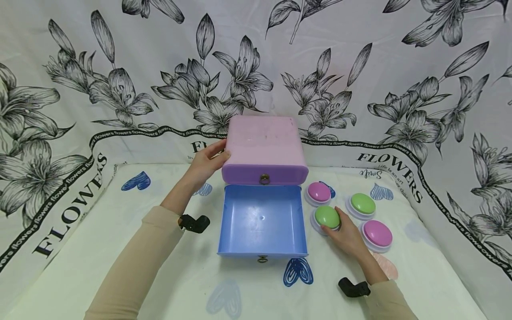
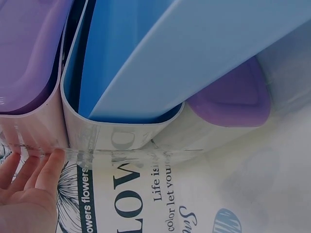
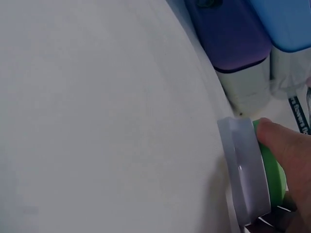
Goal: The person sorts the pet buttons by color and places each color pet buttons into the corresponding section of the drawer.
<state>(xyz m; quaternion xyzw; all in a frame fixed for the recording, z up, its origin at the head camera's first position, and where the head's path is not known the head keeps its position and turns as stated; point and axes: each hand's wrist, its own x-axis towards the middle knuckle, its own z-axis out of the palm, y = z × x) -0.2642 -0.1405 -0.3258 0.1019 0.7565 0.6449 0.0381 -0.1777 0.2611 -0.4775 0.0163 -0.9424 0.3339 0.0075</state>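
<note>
A small pink drawer cabinet [image 1: 264, 140] with purple drawer fronts stands in the middle. Its blue drawer [image 1: 262, 218] is pulled out, and the inside looks bare. My left hand [image 1: 206, 162] touches the cabinet's left side. In the left wrist view its fingers [image 2: 46, 174] lie fairly straight against the pink wall. Right of the blue drawer, my right hand [image 1: 346, 233] holds a green dome-topped button [image 1: 327, 217] with a white base, thumb and fingers at opposite sides. In the right wrist view the white base [image 3: 245, 170] appears edge-on; whether it touches the cloth is unclear.
Near the right hand lie a pink button [image 1: 319, 192], another green button [image 1: 363, 203] and a second pink button [image 1: 378, 233]. A heart-patterned white cloth [image 1: 180, 284] covers the surface. Behind the cabinet hangs a flower-printed cloth [image 1: 280, 98].
</note>
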